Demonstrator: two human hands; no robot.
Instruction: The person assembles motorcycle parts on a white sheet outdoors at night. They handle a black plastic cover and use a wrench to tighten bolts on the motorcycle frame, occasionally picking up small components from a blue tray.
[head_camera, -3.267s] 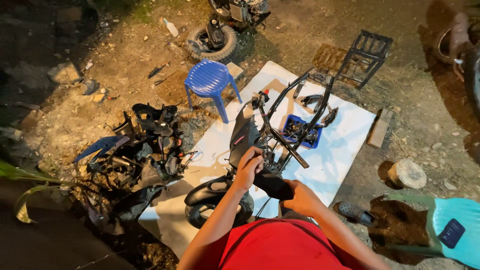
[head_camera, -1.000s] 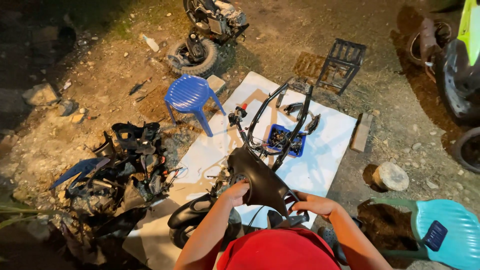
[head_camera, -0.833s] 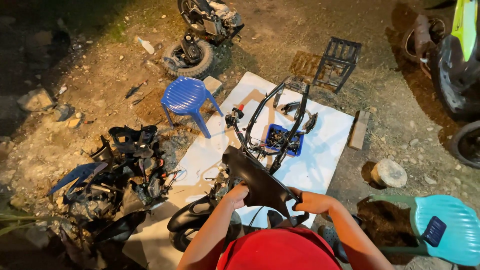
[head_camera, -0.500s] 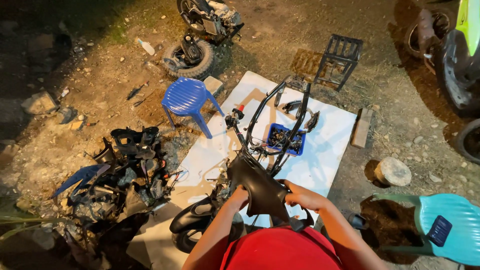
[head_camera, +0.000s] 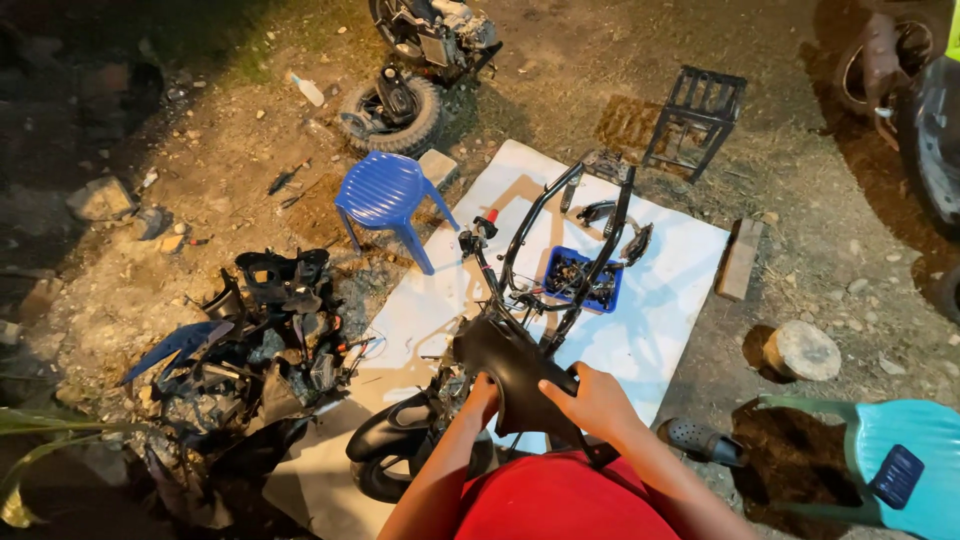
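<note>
Head view, looking down: nearest the camera is the person's red shirt (head_camera: 565, 500), with both bare arms reaching forward. The left hand (head_camera: 483, 388) grips the near left edge of a black plastic body panel (head_camera: 510, 362), its fingers curled around the rim. The right hand (head_camera: 597, 398) lies over the panel's right side, fingers spread flat on it and clamped along its edge. The panel sits on top of a stripped scooter frame (head_camera: 560, 250), above the front wheel (head_camera: 385, 450) that shows just left of the person's arm. A dark sandal (head_camera: 700, 440) rests on the dirt to the right, and a turquoise plastic chair (head_camera: 890, 475) stands at the lower right corner.

The frame lies on a white sheet (head_camera: 650, 300) spread on the ground. Between the frame's black tubes sits a blue tray (head_camera: 583, 280) filled with small parts. To the left of the sheet is a heap of removed black and blue body parts (head_camera: 240, 350). A round stone (head_camera: 802, 350) and a wooden block (head_camera: 740, 260) lie right of the sheet.

Farther off, a blue plastic stool (head_camera: 385, 200) stands at the sheet's left edge. Beyond it are a black metal rack (head_camera: 700, 115) and another partly dismantled scooter (head_camera: 415, 60).
</note>
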